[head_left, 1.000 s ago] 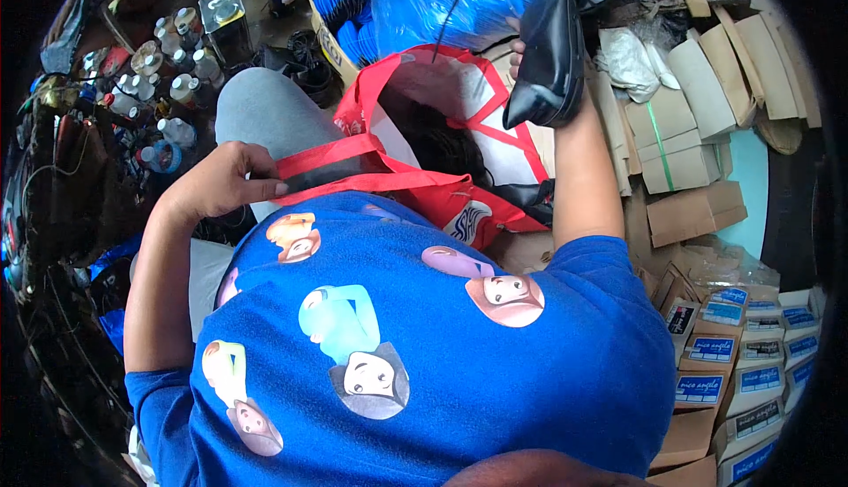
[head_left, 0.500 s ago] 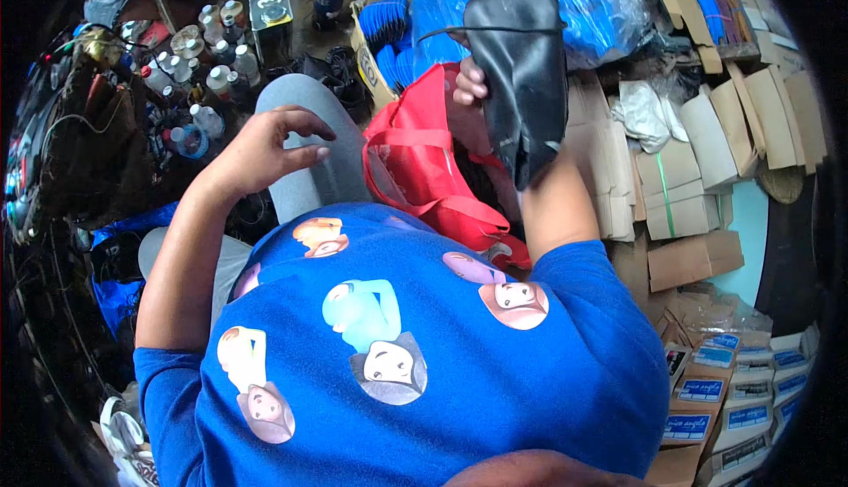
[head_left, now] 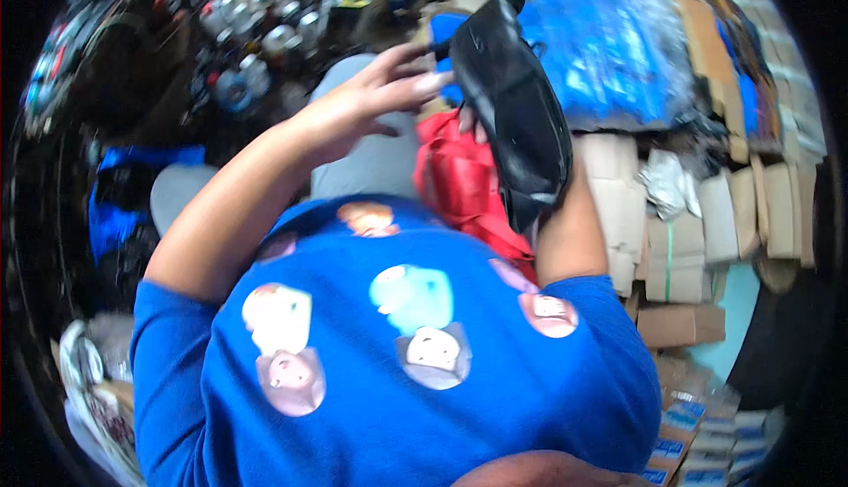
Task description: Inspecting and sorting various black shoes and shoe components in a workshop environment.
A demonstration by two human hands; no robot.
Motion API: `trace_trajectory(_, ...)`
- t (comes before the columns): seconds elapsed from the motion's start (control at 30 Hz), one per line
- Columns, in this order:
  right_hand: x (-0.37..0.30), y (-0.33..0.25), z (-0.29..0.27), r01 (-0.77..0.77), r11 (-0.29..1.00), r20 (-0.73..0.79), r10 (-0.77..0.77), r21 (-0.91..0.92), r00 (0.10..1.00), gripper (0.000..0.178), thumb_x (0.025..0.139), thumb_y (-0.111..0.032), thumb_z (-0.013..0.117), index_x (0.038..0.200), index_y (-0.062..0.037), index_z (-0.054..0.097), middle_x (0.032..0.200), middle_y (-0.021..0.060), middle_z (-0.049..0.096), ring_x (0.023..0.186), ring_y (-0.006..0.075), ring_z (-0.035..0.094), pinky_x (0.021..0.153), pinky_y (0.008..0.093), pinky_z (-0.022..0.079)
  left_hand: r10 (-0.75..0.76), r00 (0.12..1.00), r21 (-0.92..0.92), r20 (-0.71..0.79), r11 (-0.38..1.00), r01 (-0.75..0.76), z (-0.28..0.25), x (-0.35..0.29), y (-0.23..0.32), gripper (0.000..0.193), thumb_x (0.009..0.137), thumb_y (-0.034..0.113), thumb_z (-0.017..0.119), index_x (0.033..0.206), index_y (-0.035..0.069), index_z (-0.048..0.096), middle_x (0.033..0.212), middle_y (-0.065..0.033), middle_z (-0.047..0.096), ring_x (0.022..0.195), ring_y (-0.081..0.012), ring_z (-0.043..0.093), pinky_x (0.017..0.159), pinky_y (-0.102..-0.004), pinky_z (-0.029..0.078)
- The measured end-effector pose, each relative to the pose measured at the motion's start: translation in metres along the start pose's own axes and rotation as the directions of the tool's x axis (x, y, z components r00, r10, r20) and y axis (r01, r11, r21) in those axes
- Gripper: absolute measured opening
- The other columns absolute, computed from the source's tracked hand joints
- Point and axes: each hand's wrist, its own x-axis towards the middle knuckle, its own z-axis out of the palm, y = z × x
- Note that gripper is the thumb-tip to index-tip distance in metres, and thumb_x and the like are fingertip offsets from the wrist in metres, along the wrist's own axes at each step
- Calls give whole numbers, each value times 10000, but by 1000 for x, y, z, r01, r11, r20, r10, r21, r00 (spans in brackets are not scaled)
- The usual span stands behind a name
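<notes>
A black, shiny leather-like piece (head_left: 517,112), folded and long, is held upright and slightly tilted in front of me. It looks like a shoe upper, though motion blur hides its details. My right hand (head_left: 472,125) grips it from behind; only a few fingertips show at its left edge, and the piece covers the rest of the hand. My left hand (head_left: 393,90) is at the piece's upper left edge with fingers stretched out and apart. Whether those fingertips touch the dark strap-like end there, I cannot tell. Below the piece lies a red bag (head_left: 459,178).
Several bottles (head_left: 269,19) crowd the far left. A large clear plastic bag of blue material (head_left: 609,54) lies at the far right. Folded cardboard (head_left: 609,196) is stacked along the right, above labelled boxes (head_left: 707,447). My grey-clad knee (head_left: 353,143) is beneath my left hand.
My left hand has moved right and up to the black piece, its fingers straightening. The piece has turned and tilted in my right hand. The whole view has shifted.
</notes>
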Motion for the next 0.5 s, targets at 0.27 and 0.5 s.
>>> trace_trajectory(0.27, 89, 1, 103, 82, 945, 188, -23, -317, 982, 463, 903, -415, 471, 1200, -62, 509, 1107, 42, 557, 997, 128, 522, 860, 280, 407, 92, 954, -477, -287, 849, -226, -66, -24, 1, 345, 767, 314, 618, 982, 47, 586, 830, -81, 631, 672, -174, 611, 624, -329, 499)
trace_trajectory(0.5, 105, 3, 176, 720, 583, 658, -378, -377, 651, 440, 809, -204, 648, 1197, -39, 519, 1083, 45, 557, 990, 135, 525, 843, 254, 404, -69, 832, -572, -550, 757, -316, -149, -89, 18, 203, 798, 241, 549, 831, 48, 604, 707, -79, 643, 556, -197, 620, 557, -313, 534)
